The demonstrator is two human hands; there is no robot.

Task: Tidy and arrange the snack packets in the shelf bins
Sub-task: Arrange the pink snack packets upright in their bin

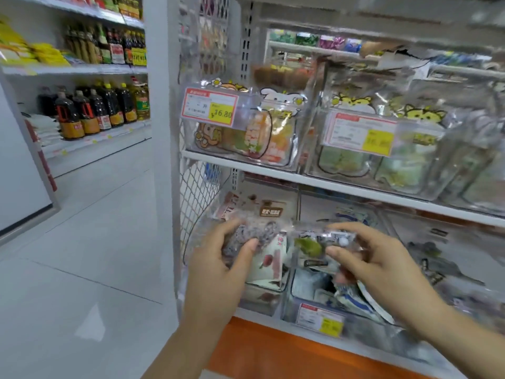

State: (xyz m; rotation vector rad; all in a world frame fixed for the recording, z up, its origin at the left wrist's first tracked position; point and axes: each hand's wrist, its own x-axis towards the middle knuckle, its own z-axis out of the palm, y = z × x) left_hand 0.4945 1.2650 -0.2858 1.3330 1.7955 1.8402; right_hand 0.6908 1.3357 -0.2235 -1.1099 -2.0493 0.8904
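Bins on top of the white shelf board (341,187), the upper bins (188,138), hold cartoon-printed snack bags (276,132). The lower bins (291,299) under the board hold mixed packets (352,299) (print too blurred to read). Below the board, I see the left grip (218,266) clamped on a dark purple packet (246,236) and the right grip (382,269) pinching a clear packet with a green piece (314,243).

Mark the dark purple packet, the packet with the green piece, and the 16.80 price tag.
dark purple packet (269,231), head view, on its dark contents.
green-piece packet (308,246), head view, on the green piece.
16.80 price tag (209,106), head view, on its middle.
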